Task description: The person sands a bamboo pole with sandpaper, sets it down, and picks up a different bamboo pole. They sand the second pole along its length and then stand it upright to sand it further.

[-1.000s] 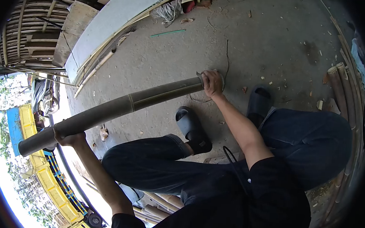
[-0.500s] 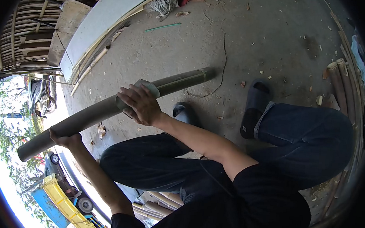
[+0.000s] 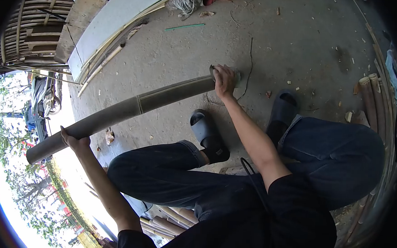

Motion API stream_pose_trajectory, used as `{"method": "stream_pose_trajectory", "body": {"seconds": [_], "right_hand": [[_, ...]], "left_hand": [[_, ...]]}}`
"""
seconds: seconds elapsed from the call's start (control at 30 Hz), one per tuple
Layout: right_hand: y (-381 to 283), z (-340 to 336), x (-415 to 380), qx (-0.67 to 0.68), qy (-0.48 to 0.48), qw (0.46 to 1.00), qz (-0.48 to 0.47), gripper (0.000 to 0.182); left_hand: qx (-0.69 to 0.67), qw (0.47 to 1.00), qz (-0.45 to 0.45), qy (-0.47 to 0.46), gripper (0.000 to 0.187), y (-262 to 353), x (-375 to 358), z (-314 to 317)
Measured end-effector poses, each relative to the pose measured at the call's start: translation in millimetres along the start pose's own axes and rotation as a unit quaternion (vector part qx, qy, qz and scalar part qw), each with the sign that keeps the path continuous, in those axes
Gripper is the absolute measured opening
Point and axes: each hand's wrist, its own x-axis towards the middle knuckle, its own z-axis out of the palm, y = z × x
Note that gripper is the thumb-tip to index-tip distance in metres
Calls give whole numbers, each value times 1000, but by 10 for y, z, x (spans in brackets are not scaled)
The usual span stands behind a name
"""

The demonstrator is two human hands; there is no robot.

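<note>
Two hands are clamped on a long grey-green bamboo pole (image 3: 118,115) slanted above the concrete floor (image 3: 301,48): left hand (image 3: 74,141) underneath, right hand (image 3: 224,80) pressing a pad at the far end, likely sanding; another stroke seems needed.

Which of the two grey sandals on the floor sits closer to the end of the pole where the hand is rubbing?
The grey sandal under the bent knee, just below the bamboo pole. The other sandal sits further right of the right hand.
</note>
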Motion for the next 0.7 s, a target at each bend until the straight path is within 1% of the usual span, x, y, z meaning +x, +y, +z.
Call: {"method": "stream_pose_trajectory", "body": {"seconds": [0.03, 0.1, 0.13, 0.17, 0.2, 0.23, 0.3, 0.37, 0.4, 0.43, 0.47, 0.53, 0.57, 0.63, 0.7], "right_hand": [[-191, 16, -56, -9, -9, 1000, 5, 49], [-608, 117, -163, 36, -43, 997, -48, 50], [-786, 142, -188, 37, -41, 997, -47, 50], [-955, 164, -211, 102, -71, 987, -100, 49], [-1037, 187, -239, 167, -102, 969, -151, 48], [-965, 214, -238, 171, -104, 968, -149, 48], [-633, 153, -103, 120, -66, 970, -201, 47], [-30, -54, 70, 7, -24, 988, -153, 46], [382, -173, 127, -10, -44, 990, -135, 48], [649, -237, 162, -25, -62, 991, -117, 49], [663, -242, 159, -23, -60, 991, -118, 49], [640, -307, 111, -87, -38, 991, -97, 51], [588, -281, 24, -90, -41, 990, -97, 51], [140, -110, -170, -64, -25, 991, -115, 54], [-237, 19, -345, -67, -48, 986, -148, 58]], "left_hand": [[16, 999, 36, 13, 83, -28, -22, 26], [18, 1000, 21, 1, 83, -11, -149, 84], [20, 1000, 2, 0, 83, -2, -153, 77], [23, 1000, -16, 0, 84, 14, -149, 69], [19, 999, -20, 24, 82, 18, -115, 61], [22, 999, -18, 27, 82, 27, -23, -18], [17, 996, -66, 50, 81, 29, 122, -128], [9, 995, -86, 52, 81, 1, 55, -128], [3, 993, -102, 55, 82, 11, 27, -120], [2, 994, -99, 52, 82, 16, 32, -118], [13, 995, -86, 54, 83, 4, 54, -142], [18, 996, -68, 62, 85, -31, 21, -85], [18, 995, -72, 63, 85, -55, 11, -57], [29, 995, -71, 68, 87, -37, 91, -33], [45, 996, -59, 59, 86, -31, 181, -65]]}}
